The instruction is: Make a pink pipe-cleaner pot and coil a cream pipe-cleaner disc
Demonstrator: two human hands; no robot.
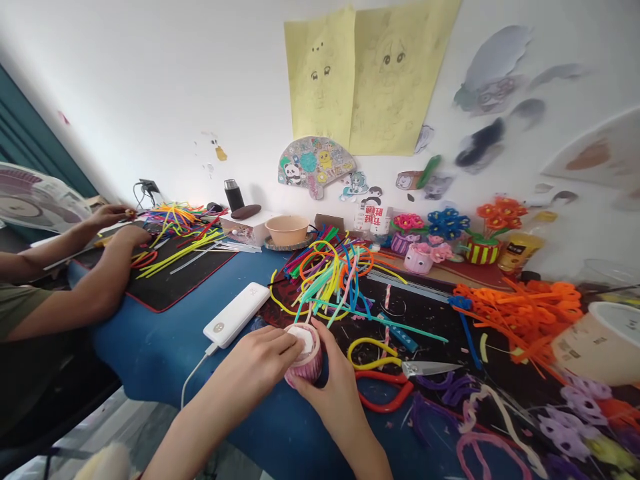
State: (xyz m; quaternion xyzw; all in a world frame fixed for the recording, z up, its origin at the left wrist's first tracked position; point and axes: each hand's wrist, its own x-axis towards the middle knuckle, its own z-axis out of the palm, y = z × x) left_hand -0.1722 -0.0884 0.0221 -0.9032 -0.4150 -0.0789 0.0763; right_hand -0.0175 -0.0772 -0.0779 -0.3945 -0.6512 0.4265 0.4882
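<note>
A small round pot (309,371), wrapped in pink and purple fuzzy stems, is between my hands near the table's front edge. Its top faces up and shows a white filling (301,339) inside a pink rim. My right hand (330,367) curves around the pot's right side, with the thumb low in front and the fingers behind. From the left, my left hand (267,357) rests on the pot with its fingers closed together and curled over the rim onto the white filling; its fingertips are partly hidden. Scissors (387,373) with yellow and red handles lie just right of my right hand.
A loose heap of coloured pipe cleaners (330,273) lies beyond the pot. A white power bank (237,317) with a cable is to the left. Orange stems (520,307) and finished flower pots (483,250) stand right. Another person's arms (75,287) work at far left.
</note>
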